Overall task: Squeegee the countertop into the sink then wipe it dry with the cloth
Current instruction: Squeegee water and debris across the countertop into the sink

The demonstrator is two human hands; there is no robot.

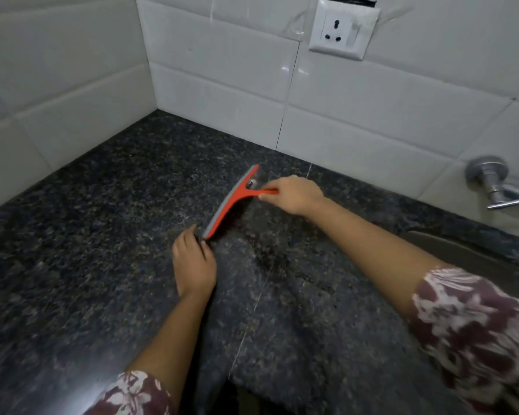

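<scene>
On the dark speckled countertop [87, 250], near its tiled back corner, the left hand [194, 263] is resting palm down with its curled fingers [189, 235] touching the near tip of the red squeegee [231, 202], whose grey blade is lying edge-down on the stone and slanting away toward the wall. To the right, the right hand [294, 194] is closing around the squeegee's short red handle, thumb and fingers pinching it, while farther right a strip of the sink [462, 250] is showing below the wall tap [498, 184].
</scene>
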